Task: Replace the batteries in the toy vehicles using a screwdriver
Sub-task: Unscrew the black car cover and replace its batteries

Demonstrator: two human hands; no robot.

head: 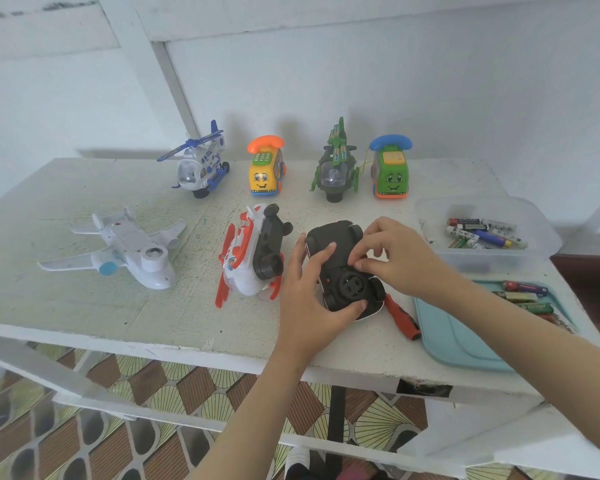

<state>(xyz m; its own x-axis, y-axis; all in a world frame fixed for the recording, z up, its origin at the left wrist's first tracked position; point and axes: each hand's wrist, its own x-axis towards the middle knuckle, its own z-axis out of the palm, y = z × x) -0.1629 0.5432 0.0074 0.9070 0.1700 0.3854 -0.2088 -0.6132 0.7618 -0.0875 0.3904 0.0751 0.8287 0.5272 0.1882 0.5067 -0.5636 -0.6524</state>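
White painted table (84, 306), near edge. Upturned black plastic toy car (329, 244) is clasped by left hand (305, 289), thumb at near end, fingers over far side. Just right of that grip, chassis is pinched by curled fingertips of right hand (399, 258); part pinched not discernible. Beside grip, under right wrist, red-and-black-handled screwdriver (404, 318) seen lying idle. Risk judged: small screw or cover dropped and lost over table edge if pinch slips.
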